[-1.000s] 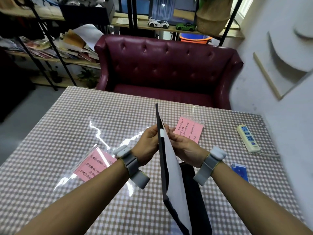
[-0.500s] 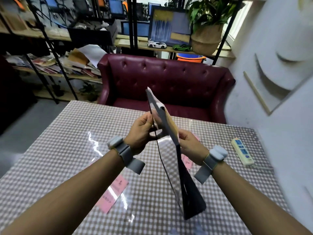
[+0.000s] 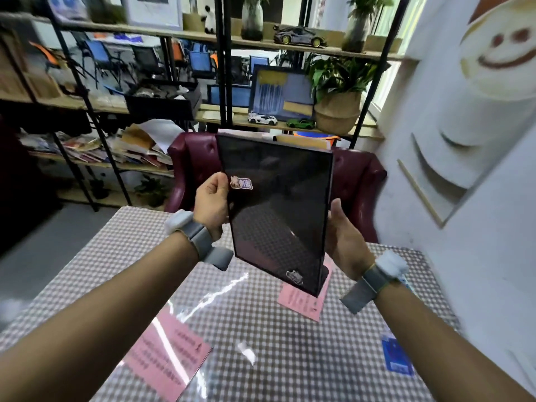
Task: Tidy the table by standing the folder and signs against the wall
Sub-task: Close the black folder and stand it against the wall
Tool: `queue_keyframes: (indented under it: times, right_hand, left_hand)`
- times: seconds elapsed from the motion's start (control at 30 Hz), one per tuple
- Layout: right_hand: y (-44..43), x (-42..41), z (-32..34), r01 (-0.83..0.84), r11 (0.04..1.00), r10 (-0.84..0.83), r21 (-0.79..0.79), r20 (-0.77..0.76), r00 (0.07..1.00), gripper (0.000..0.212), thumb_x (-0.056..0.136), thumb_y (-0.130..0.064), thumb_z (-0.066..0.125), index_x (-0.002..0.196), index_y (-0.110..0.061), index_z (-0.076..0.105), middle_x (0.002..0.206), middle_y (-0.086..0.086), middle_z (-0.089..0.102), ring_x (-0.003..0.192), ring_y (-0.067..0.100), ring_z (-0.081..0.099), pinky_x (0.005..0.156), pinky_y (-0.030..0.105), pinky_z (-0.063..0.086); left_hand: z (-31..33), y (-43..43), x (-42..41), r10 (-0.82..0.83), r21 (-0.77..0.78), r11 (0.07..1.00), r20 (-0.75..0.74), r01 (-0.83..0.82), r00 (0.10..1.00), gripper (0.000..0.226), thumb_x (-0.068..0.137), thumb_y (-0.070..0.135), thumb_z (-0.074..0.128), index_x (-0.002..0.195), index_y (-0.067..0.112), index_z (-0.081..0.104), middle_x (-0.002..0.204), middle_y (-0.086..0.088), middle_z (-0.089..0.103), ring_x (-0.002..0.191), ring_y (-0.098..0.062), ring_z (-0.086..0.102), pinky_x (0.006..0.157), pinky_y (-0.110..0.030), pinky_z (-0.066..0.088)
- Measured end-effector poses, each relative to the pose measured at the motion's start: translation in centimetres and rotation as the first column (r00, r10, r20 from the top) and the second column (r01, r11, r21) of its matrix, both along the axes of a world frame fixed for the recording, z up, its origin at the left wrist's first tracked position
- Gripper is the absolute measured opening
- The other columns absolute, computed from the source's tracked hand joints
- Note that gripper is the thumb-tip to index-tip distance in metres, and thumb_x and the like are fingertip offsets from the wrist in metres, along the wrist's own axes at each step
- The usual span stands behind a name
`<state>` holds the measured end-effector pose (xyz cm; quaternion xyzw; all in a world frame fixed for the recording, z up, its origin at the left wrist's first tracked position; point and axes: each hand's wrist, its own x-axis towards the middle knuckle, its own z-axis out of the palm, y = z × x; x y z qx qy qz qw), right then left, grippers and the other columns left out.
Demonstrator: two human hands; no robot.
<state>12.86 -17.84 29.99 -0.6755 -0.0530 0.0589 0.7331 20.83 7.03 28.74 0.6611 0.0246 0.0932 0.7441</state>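
Far pink sign (image 3: pixel 301 303) — half behind folder (image 3: pixel 278 210)

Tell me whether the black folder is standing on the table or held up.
Held up. The black folder is upright, clear of the table, gripped by the left hand and right hand at its side edges.

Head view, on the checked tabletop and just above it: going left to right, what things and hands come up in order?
Pink laminated sign lying near the front → left hand → upright dark translucent folder with small stickers → right hand → blue card flat near the table's right edge.
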Motion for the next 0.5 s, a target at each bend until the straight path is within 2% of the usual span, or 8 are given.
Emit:
queue_keyframes:
  times: [0.07,0.13,0.2,0.27,0.3,0.4,0.43,0.5]
  right_hand:
    - [-0.2,-0.3,1.4,-0.024,0.999,0.023,0.03,0.027,0.999,0.063,0.078,-0.069,0.043,0.103,-0.023,0.079,0.101,-0.001,0.077,0.093,0.014,0.07,0.082,0.027,0.056]
    - [-0.4,-0.2,2.7,0.002,0.999,-0.006,0.04,0.094,0.996,0.054,0.085,-0.057,0.045,0.111,-0.018,0.073,0.106,-0.003,0.078,0.098,0.011,0.073,0.079,0.025,0.057]
    - [0.0,0.0,3.9,0.09,0.996,-0.084,-0.025,0.166,0.982,0.053,0.092,-0.054,0.047,0.123,-0.015,0.067,0.12,0.002,0.074,0.113,0.017,0.069,0.093,0.038,0.055]
    - [-0.2,0.5,5.0,0.165,0.985,-0.149,-0.05,0.227,0.962,0.062,0.092,-0.06,0.052,0.13,-0.012,0.062,0.133,0.008,0.067,0.129,0.028,0.059,0.111,0.054,0.042]
    - [-0.4,0.9,5.1,0.191,0.98,-0.171,-0.054,0.253,0.952,0.062,0.093,-0.061,0.051,0.13,-0.013,0.062,0.134,0.01,0.065,0.132,0.031,0.056,0.114,0.057,0.038]
    - [-1.1,1.9,6.2,0.211,0.976,-0.182,-0.062,0.311,0.933,0.056,0.096,-0.06,0.047,0.132,-0.02,0.061,0.139,0.007,0.063,0.135,0.026,0.054,0.117,0.055,0.035]
    - [-1.3,2.0,6.6,0.215,0.975,-0.19,-0.051,0.306,0.933,0.057,0.095,-0.061,0.048,0.134,-0.021,0.06,0.14,0.006,0.062,0.136,0.025,0.053,0.117,0.055,0.034]
    - [-1.7,2.5,6.9,0.225,0.974,-0.203,-0.039,0.305,0.931,0.063,0.094,-0.065,0.048,0.137,-0.02,0.057,0.142,0.004,0.061,0.136,0.023,0.053,0.117,0.053,0.035]
  left_hand:
    - [0.9,0.4,1.2,0.083,0.071,0.993,0.091,-0.09,0.992,0.042,0.106,0.044,0.047,0.071,0.023,0.058,0.077,-0.005,0.056,0.07,-0.018,0.046,0.061,-0.035,0.038]
    - [2.6,0.6,2.1,0.139,0.178,0.969,0.172,-0.17,0.975,0.041,0.102,0.045,0.047,0.073,0.018,0.055,0.077,-0.005,0.053,0.076,-0.017,0.044,0.068,-0.036,0.036]
    - [4.0,0.7,2.8,0.167,0.23,0.949,0.208,-0.214,0.964,0.036,0.105,0.034,0.048,0.077,0.013,0.056,0.077,-0.005,0.053,0.077,-0.016,0.044,0.069,-0.033,0.035]
    - [6.0,0.3,2.6,0.167,0.202,0.953,0.265,-0.224,0.95,0.037,0.104,0.031,0.05,0.081,0.005,0.062,0.078,-0.003,0.056,0.078,-0.013,0.047,0.07,-0.033,0.038]
    - [6.4,0.3,2.8,0.172,0.195,0.953,0.274,-0.23,0.946,0.038,0.104,0.032,0.051,0.083,0.003,0.064,0.078,-0.002,0.057,0.078,-0.012,0.048,0.071,-0.033,0.039]
    - [8.0,0.0,2.6,0.167,0.218,0.95,0.244,-0.222,0.955,0.035,0.104,0.04,0.049,0.084,0.021,0.072,0.078,0.008,0.066,0.077,-0.011,0.056,0.075,-0.037,0.049]
    - [8.5,-0.1,2.4,0.13,0.198,0.965,0.217,-0.174,0.967,0.031,0.102,0.042,0.048,0.093,0.03,0.075,0.086,0.009,0.074,0.084,-0.016,0.065,0.082,-0.045,0.055]
    - [9.0,-0.3,1.7,0.015,0.166,0.985,0.228,-0.054,0.974,0.034,0.102,0.034,0.044,0.121,0.04,0.072,0.117,0.0,0.079,0.11,-0.034,0.071,0.098,-0.062,0.054]
